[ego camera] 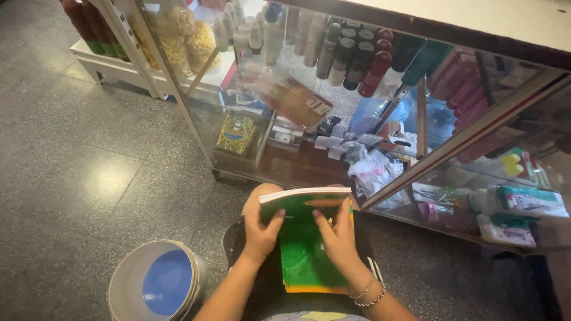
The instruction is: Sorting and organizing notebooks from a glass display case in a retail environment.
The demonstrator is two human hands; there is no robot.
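A stack of thin green paper booklets with orange-yellow edges (306, 255) lies on the person's lap, its near end toward the body and its far end over the knees. The left hand (262, 233) grips the stack's left edge, fingers curled over the top booklet, which is lifted and bent upward so its white page edges show. The right hand (340, 235), with beaded bracelets at the wrist, rests flat on the booklets' right side, fingers spread and pressing down on the covers. To the left of the lap, on the speckled grey stone floor (77, 178), stands a round grey plastic bucket with a blue bottom (157, 282). Beyond the knees stands a glass display counter with a metal frame (196, 128), its near corner close to the raised booklet. Inside it lie small packets, boxes and tubes; on its higher shelf stand rows of bottles with white, dark and red caps (333, 50).
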